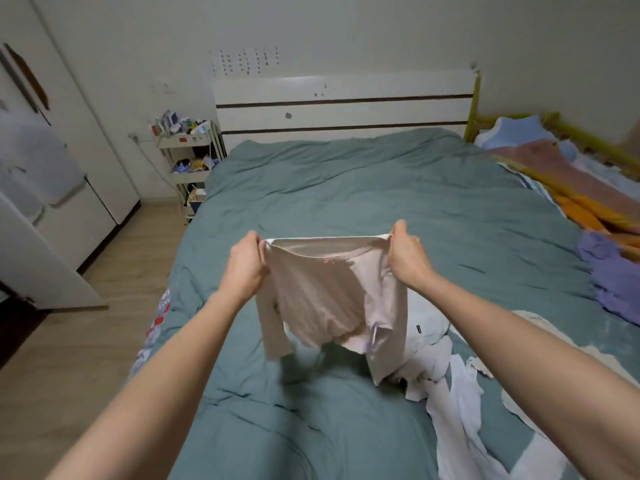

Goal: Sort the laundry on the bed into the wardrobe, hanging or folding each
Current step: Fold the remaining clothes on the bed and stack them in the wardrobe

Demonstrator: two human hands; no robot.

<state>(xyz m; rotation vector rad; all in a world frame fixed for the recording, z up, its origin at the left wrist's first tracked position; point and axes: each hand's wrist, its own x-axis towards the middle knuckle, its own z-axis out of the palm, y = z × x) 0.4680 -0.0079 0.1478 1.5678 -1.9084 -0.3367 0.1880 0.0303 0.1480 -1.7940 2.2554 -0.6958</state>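
Nearest to us, both our bare forearms reach forward over the bed (346, 188), which is covered by a teal duvet with soft wrinkles. Just to our right on the duvet lies a heap of white laundry (446, 386), crumpled and spilling toward the near edge, with a pale cream piece (540, 327) beside it further right.

Above the middle of the bed we hold up a pale pink long-sleeved top (329, 292). Our left hand (247, 263) pinches one end of the neckline and our right hand (405, 252) pinches the other end, each grip closed tight on the fabric with fingers curled round it, so the neckline is stretched straight between them. The body of the top hangs down from that line, one sleeve dangling on the left and the other on the right, its lower end touching or just above the white heap; we cannot tell which.

At the right edge of the bed lie a purple cloth (609, 282) and, beyond it, an orange and pink blanket (588, 199).

To the left, past the wooden floor (86, 323), stands the white wardrobe (69, 133), one door swung open toward us. Further back, a small white trolley (188, 161) loaded with clutter stands beside the head of the bed. The white headboard (346, 109) with dark stripes stands against the far wall.
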